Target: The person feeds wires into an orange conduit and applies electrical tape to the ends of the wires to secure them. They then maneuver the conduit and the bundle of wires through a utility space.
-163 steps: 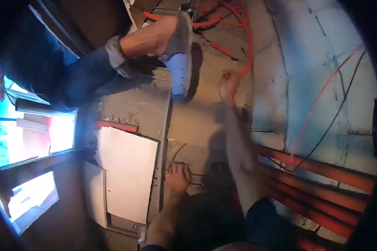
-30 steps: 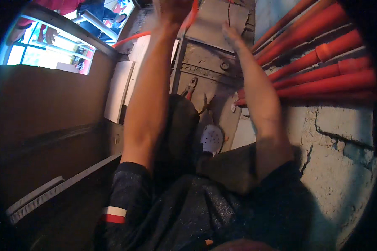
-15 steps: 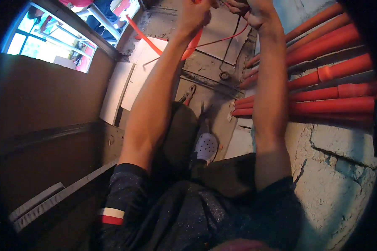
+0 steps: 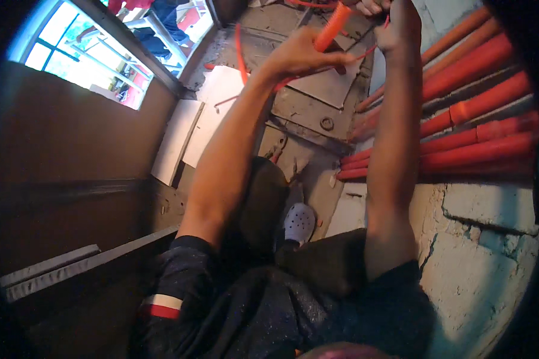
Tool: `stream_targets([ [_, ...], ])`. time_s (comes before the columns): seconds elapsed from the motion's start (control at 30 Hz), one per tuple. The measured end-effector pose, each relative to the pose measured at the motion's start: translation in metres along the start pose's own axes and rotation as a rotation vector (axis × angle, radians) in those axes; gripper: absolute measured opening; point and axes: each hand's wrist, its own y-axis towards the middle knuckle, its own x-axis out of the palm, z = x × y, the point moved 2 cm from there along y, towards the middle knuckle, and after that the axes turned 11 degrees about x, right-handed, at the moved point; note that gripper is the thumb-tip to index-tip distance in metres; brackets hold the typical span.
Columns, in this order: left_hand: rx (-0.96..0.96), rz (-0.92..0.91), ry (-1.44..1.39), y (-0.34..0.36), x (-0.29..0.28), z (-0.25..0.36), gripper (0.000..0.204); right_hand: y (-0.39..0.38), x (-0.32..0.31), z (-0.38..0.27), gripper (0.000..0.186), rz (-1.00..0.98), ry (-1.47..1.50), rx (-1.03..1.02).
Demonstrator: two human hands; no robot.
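Note:
My left hand (image 4: 302,55) is closed around an orange corrugated conduit (image 4: 334,25), whose ribbed end sticks up above the thumb. A thin red wire (image 4: 367,52) runs from beside that thumb up to my right hand (image 4: 396,27). My right hand sits at the top edge, fingers curled, with the wire passing into it. Part of its grip is cut off by the edge, and a small dark thing at its fingers is too unclear to name. The wire's other, bent end pokes out to the left of my left forearm, over a white board.
Several red pipes (image 4: 479,112) run along the wall at right. On the floor lie pliers (image 4: 278,149), a dark ring (image 4: 327,124) and white boards (image 4: 212,113). A brown panel (image 4: 84,131) with a window opening stands at left, and a person is visible beyond it.
My left hand has come lower and to the right, and the conduit's end now shows above it. My right hand has shifted slightly right. A dark line hanging toward the ring no longer shows.

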Motion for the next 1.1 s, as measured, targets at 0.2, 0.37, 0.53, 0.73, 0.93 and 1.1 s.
stream_targets([
  [0.2,-0.112,-0.160,0.113,-0.001,0.007,-0.007,0.036,0.013,-0.034,0.005,0.036,-0.157,-0.006,0.074],
  [0.37,-0.052,0.106,-0.014,-0.001,0.006,-0.002,0.025,0.014,-0.025,0.029,0.027,-0.149,-0.295,-0.034],
  [0.53,-0.169,0.202,0.141,-0.001,0.000,-0.016,0.023,0.021,-0.018,0.045,0.024,-0.125,-0.507,-0.206],
  [0.73,-0.246,0.359,0.073,-0.004,-0.008,-0.012,0.031,0.032,-0.038,0.059,0.014,-0.082,-0.166,0.002],
  [0.93,-0.254,0.660,0.044,-0.006,-0.031,-0.022,0.032,0.049,-0.071,0.045,0.013,0.057,-0.055,0.133],
  [1.1,0.053,0.351,0.317,0.002,-0.013,-0.015,0.040,0.051,-0.078,0.037,0.017,-0.164,0.064,0.284],
])
